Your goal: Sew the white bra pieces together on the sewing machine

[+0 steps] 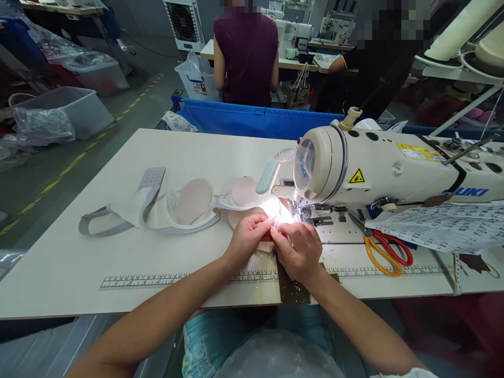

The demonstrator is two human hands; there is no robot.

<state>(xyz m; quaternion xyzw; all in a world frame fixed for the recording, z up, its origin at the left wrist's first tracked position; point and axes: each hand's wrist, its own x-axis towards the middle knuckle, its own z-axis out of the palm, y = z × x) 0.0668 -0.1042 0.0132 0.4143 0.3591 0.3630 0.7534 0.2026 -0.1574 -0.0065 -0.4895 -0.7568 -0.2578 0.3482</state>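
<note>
A white bra (165, 210) with grey edging and pale round cups lies across the sewing table, its hook-and-eye end toward the left. Both hands pinch its right part, just in front of the needle area of a white sewing machine (366, 163). My left hand (250, 233) is closed, thumb against fingers, on the fabric. Opposite it, my right hand (299, 247) is closed too, fingertips nearly touching those of the left. Bright lamp light washes out the fabric between them, so its exact edge is hard to see.
Scissors (388, 252) with orange and red handles lie right of my right hand, beside a printed sheet (444, 226). A printed ruler (145, 282) runs along the table's front. Behind the blue cloth barrier (255, 116) two people sit; plastic bins (66, 107) stand at left.
</note>
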